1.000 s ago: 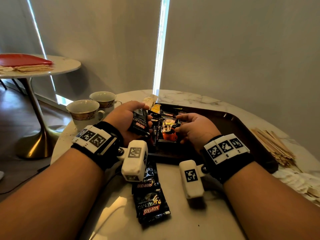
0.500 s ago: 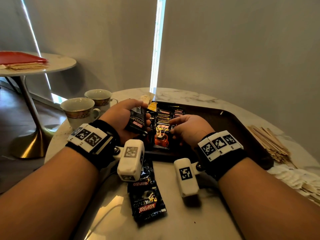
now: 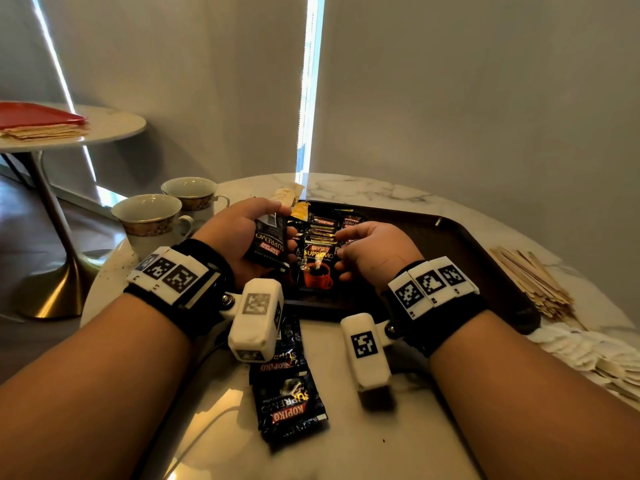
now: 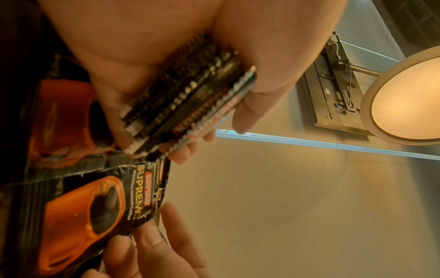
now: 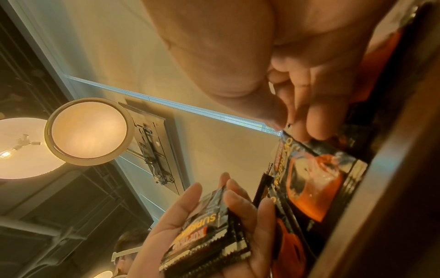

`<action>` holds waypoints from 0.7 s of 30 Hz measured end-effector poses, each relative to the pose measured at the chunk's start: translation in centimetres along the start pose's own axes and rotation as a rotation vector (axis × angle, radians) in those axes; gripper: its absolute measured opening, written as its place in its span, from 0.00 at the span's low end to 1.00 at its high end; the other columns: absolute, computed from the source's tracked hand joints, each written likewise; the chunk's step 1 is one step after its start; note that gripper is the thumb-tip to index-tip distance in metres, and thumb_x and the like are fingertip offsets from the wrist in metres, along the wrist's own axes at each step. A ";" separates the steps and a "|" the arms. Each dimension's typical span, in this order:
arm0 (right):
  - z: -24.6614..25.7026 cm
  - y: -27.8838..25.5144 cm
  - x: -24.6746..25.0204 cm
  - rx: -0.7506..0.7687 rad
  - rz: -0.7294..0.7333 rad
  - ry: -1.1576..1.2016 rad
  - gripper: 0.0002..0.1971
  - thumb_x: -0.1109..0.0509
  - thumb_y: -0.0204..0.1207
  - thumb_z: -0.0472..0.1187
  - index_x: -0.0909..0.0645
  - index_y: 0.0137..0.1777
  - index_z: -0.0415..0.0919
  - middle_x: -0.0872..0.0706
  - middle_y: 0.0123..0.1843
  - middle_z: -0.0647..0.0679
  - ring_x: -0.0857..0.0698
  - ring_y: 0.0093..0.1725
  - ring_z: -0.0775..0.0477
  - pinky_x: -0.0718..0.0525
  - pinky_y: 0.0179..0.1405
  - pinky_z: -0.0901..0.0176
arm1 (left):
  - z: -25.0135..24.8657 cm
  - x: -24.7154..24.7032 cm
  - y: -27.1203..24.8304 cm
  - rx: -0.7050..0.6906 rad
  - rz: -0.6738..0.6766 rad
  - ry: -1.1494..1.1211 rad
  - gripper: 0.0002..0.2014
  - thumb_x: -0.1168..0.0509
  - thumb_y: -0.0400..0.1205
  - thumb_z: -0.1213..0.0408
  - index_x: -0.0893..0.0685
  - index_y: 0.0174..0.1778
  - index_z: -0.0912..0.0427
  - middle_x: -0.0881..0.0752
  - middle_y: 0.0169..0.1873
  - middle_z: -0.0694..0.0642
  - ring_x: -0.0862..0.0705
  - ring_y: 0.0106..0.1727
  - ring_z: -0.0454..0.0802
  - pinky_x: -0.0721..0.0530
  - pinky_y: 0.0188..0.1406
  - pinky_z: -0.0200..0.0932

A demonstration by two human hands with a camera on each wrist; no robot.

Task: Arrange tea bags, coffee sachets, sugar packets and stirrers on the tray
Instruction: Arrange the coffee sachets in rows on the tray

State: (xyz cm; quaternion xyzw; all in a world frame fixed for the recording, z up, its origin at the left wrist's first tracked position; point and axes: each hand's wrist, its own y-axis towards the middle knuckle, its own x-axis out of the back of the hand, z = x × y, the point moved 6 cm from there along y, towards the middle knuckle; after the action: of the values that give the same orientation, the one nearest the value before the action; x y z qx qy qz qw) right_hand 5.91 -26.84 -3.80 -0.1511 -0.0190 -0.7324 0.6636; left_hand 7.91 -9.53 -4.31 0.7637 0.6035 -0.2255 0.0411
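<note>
Your right hand has slid a little along the row of coffee sachets in the near left corner of the tray, and its curled fingers now touch the top edge of the front sachet, though you cannot tell if they pinch it. Your left hand has stayed just beside it over the tray's left edge, gripping a stack of sachets between thumb and fingers. Two more loose sachets lie on the table near its front edge, and the stirrers and white packets sit by the right edge, with two cups at the left edge.
</note>
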 end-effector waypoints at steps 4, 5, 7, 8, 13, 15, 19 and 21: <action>0.0 0.0 0.1 0.020 -0.023 -0.024 0.17 0.32 0.79 0.22 0.21 0.67 0.29 0.16 0.39 0.41 0.16 0.30 0.48 0.12 0.26 0.58 | 0.0 0.2 0.1 -0.005 0.015 0.003 0.09 0.39 0.85 0.61 0.20 0.56 0.62 0.18 0.37 0.60 0.18 0.35 0.54 0.17 0.47 0.53; 0.0 0.0 0.1 0.025 -0.030 -0.028 0.16 0.32 0.79 0.23 0.21 0.66 0.29 0.16 0.39 0.41 0.15 0.31 0.48 0.11 0.28 0.57 | 0.0 0.2 0.1 -0.001 0.019 0.002 0.09 0.38 0.85 0.61 0.19 0.56 0.62 0.18 0.37 0.60 0.18 0.35 0.54 0.16 0.46 0.53; 0.0 0.1 0.1 0.033 -0.043 -0.042 0.15 0.32 0.79 0.23 0.20 0.64 0.30 0.15 0.40 0.40 0.15 0.32 0.47 0.10 0.35 0.54 | 0.1 0.2 0.1 0.009 0.027 -0.012 0.09 0.38 0.85 0.59 0.19 0.55 0.61 0.18 0.37 0.60 0.18 0.34 0.53 0.15 0.41 0.51; 0.0 0.0 0.1 0.037 -0.047 -0.049 0.14 0.32 0.79 0.24 0.20 0.64 0.31 0.15 0.40 0.40 0.15 0.33 0.47 0.10 0.39 0.51 | 0.1 0.2 0.2 0.012 0.030 -0.017 0.10 0.39 0.85 0.58 0.19 0.54 0.60 0.17 0.37 0.60 0.17 0.34 0.53 0.15 0.38 0.49; 0.4 -0.1 0.3 0.047 -0.046 -0.052 0.13 0.32 0.80 0.24 0.20 0.62 0.33 0.15 0.41 0.41 0.15 0.32 0.48 0.11 0.38 0.53 | 0.0 0.2 0.1 0.011 0.064 -0.048 0.13 0.38 0.84 0.53 0.19 0.52 0.61 0.16 0.38 0.61 0.16 0.33 0.54 0.14 0.34 0.46; 0.7 -0.3 0.7 0.064 -0.068 -0.067 0.11 0.31 0.80 0.27 0.19 0.60 0.36 0.14 0.39 0.42 0.16 0.30 0.49 0.12 0.33 0.55 | -0.2 0.1 0.0 0.017 0.081 -0.073 0.14 0.40 0.84 0.52 0.19 0.51 0.61 0.16 0.38 0.62 0.17 0.33 0.55 0.14 0.33 0.45; 1.0 -0.6 1.1 0.135 -0.116 -0.063 0.06 0.29 0.80 0.33 0.16 0.54 0.41 0.13 0.37 0.42 0.18 0.29 0.45 0.14 0.35 0.48 | -0.3 0.1 -0.1 0.014 0.101 -0.123 0.17 0.44 0.82 0.53 0.18 0.51 0.63 0.16 0.39 0.64 0.17 0.34 0.55 0.15 0.35 0.45; 1.3 -1.0 0.9 0.175 -0.091 -0.043 0.06 0.28 0.79 0.34 0.14 0.53 0.43 0.13 0.39 0.43 0.17 0.32 0.46 0.15 0.34 0.51 | -0.3 0.2 -0.1 0.009 0.100 -0.155 0.18 0.45 0.80 0.55 0.18 0.53 0.65 0.16 0.39 0.65 0.17 0.35 0.56 0.15 0.37 0.46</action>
State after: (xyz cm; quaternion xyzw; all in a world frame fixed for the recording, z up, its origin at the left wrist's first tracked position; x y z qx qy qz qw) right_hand 5.16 -27.27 -2.20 -0.1071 -0.1041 -0.7538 0.6399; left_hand 7.94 -9.23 -4.13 0.7733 0.5587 -0.2841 0.0955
